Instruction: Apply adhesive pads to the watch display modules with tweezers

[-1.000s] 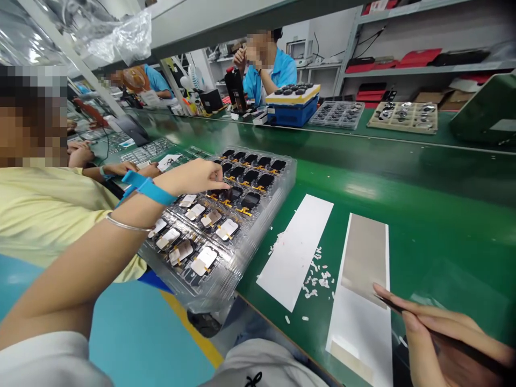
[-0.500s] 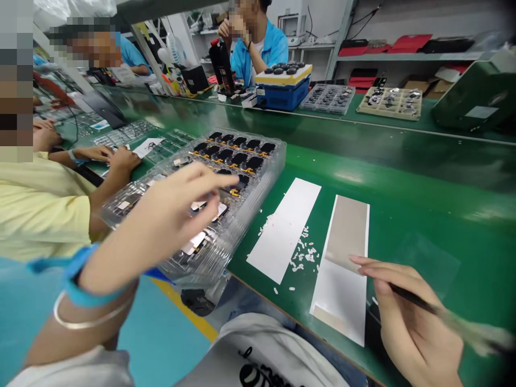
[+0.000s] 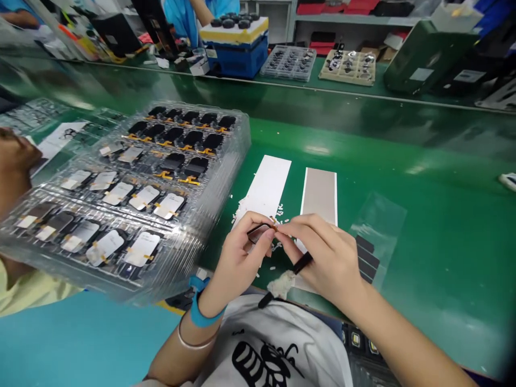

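My left hand [image 3: 242,258] pinches a small dark screen part [image 3: 260,231] with an orange flex tail, held just above the green bench edge. My right hand [image 3: 324,255] meets it from the right, fingertips on the part's tail end, and also grips a dark brush [image 3: 282,282] whose pale bristles point down toward my lap. A stack of clear plastic trays [image 3: 209,215] full of the same small screen parts sits to the left of both hands. A white strip [image 3: 268,185] and a grey strip [image 3: 320,193] lie on the bench just beyond my hands.
Small white scraps [image 3: 242,207] litter the bench by the white strip. A clear bag with dark pieces [image 3: 373,244] lies right of my hands. Across the green conveyor belt [image 3: 282,107] stand a blue box [image 3: 236,45], more part trays [image 3: 290,62] and a green machine [image 3: 423,59]. Another person's hand [image 3: 14,153] is at far left.
My left hand left the tray carrying one screen part and came to the bench edge. My right hand swung in to meet it, the brush turned downward. The view tilted down.
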### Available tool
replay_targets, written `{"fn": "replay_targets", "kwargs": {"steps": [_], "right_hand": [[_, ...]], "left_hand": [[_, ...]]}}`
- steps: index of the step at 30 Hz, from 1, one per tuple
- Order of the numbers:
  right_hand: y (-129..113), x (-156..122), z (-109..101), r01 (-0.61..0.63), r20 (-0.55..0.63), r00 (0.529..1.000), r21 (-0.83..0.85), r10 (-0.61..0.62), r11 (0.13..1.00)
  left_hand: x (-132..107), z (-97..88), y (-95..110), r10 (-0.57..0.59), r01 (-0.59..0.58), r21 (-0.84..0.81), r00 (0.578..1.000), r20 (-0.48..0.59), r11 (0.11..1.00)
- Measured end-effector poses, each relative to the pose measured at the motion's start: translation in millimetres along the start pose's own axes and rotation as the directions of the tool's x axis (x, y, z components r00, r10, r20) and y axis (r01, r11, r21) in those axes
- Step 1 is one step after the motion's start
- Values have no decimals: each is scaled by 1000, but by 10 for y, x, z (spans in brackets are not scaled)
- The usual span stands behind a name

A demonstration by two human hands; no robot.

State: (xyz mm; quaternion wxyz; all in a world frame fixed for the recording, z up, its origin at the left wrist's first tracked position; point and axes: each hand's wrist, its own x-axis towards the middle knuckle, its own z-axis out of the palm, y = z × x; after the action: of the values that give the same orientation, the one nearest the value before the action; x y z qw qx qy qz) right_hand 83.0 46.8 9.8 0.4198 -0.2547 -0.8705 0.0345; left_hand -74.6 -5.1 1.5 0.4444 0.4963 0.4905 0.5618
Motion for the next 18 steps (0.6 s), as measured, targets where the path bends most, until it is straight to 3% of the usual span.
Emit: {"fn": "replay_targets", "kwargs": {"steps": [7, 13, 16, 18], "right_hand": [[8, -85, 90, -39, 33, 999, -68, 41, 997], [-4, -76, 89, -126, 91, 988, -17, 127, 992], [60, -30, 94, -268, 77, 961, 29, 265, 963], [152, 0, 111, -449, 147, 891, 144, 430, 882]], "left_hand": [[2, -7, -151, 21, -22, -75, 1000, -12, 997], [-6, -7, -201, 66, -64, 58, 997, -32, 996], [-29, 2, -206, 62, -61, 75, 998, -10, 995], [-45, 7, -208, 26, -27, 17, 999, 35, 999]]}}
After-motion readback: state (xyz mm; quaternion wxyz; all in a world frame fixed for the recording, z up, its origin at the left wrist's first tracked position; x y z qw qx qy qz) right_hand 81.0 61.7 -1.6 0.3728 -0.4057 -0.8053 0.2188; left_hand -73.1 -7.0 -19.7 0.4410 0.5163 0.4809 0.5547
